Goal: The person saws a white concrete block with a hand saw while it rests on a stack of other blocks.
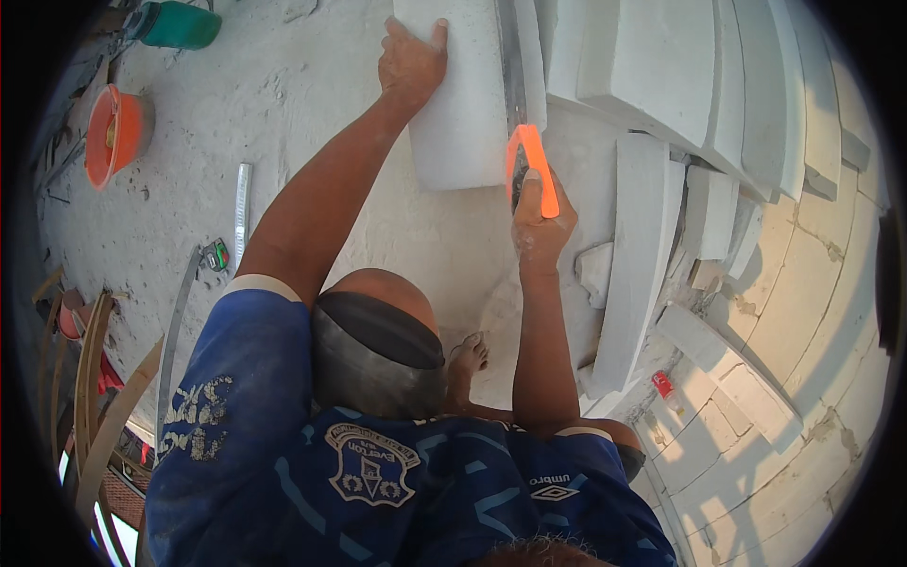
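My right hand is wrapped round the orange handle of a handsaw. The saw's dark blade runs away from me along the right side of a pale grey-white block, with a thinner strip of the same material just beyond it. Whether the two pieces are fully apart I cannot tell. My left hand presses on the block's upper face, thumb and fingers spread. The far end of the block and the blade tip lie outside the picture.
Several large pale blocks are stacked at the right, with long slabs and offcuts beside them. A block wall stands farther right. On the left are an orange bucket, a green container, a tape measure and a metal bar.
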The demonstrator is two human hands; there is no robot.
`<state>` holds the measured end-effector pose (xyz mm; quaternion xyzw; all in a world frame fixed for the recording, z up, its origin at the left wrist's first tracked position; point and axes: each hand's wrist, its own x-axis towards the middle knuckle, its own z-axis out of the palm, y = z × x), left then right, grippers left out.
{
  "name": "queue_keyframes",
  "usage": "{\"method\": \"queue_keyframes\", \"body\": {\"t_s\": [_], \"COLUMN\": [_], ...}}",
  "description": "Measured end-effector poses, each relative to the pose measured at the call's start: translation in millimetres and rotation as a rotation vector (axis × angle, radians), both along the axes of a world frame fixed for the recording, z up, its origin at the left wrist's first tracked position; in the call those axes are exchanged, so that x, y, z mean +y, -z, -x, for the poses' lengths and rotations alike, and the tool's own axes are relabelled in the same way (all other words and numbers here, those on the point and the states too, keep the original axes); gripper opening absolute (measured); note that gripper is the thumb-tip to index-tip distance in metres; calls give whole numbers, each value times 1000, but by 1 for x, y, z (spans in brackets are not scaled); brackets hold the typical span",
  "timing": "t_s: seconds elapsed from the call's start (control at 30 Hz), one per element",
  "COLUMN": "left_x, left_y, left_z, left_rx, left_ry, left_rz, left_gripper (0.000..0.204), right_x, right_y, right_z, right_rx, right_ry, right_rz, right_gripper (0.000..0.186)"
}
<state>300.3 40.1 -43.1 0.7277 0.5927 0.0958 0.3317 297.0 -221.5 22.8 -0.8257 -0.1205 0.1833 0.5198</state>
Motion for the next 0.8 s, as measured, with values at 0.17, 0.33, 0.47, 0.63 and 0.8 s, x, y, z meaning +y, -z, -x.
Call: {"method": "queue_keyframes", "body": {"t_s": [0.17,0.33,0.47,0.63,0.8], "left_x": [8,14,3,7,1], "left_y": [35,39,-4,24,-2], "left_z": [11,13,-6,8,11], "left_rx": [-16,14,-29,-73,-75], "left_ry": [28,27,48,32,7], "left_rz": [-80,-136,-44,-108,-94], "left_gripper": [98,100,87,96,91], "right_x": [-31,-52,-38,-49,-21], "right_y": [6,12,-5,-7,-34], "right_z": [26,49,27,44,31], "right_rx": [-72,-149,-110,-46,-1], "right_ry": [-30,0,-28,-42,-25], "right_rz": [-68,-124,-2,-96,-68], "right_gripper": [32,31,33,35,35]}}
